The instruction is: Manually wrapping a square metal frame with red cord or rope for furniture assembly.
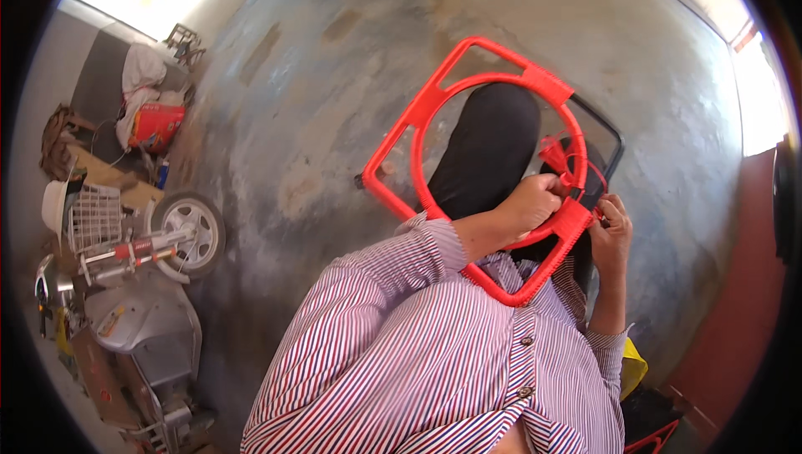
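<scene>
A square frame with a round ring inside it (415, 157) lies across my lap, mostly wrapped in red cord. One corner stretch on the far right is bare black rod (619, 141). My left hand (535, 205) reaches through the ring and is closed on red cord at its right side. A loose bundle of red cord (554, 153) stands up just beyond those fingers. From there a thin strand loops over to my right hand (612, 228), whose fingers pinch it outside the frame's right edge. My dark-trousered knee (493, 145) shows through the ring.
On the left a grey scooter (142, 329) lies or stands beside a wheel (188, 233) and a white basket (94, 218). Behind it are a red box (157, 126) and a pale sack (144, 70). Something yellow (632, 368) is by my right elbow. A reddish wall (727, 287) runs along the right.
</scene>
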Tool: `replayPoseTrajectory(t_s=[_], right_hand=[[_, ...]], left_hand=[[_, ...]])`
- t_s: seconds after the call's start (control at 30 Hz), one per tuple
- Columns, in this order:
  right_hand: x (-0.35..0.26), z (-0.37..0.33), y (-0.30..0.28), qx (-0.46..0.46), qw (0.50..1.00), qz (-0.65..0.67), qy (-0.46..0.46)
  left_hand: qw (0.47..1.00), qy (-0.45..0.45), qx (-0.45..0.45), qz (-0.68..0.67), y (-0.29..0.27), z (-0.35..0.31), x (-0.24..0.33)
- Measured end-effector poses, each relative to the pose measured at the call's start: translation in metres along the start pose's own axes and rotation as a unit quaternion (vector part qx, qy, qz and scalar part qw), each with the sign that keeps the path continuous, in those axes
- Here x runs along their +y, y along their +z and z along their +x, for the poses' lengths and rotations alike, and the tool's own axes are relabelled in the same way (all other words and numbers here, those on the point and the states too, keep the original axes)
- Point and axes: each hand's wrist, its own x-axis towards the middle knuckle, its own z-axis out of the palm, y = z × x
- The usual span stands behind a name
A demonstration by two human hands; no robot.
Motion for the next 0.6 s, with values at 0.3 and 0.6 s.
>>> replayPoseTrajectory(t_s=[0.3, 0.6], right_hand=[[-0.006, -0.021, -0.062, 0.020, 0.851, 0.525, -0.014], [0.004, -0.053, -0.140, 0.081, 0.727, 0.679, -0.064]], left_hand=[[0.995, -0.065, -0.014, -0.068, 0.014, -0.014, 0.026], [0.994, -0.035, -0.040, -0.092, 0.015, -0.016, 0.025]])
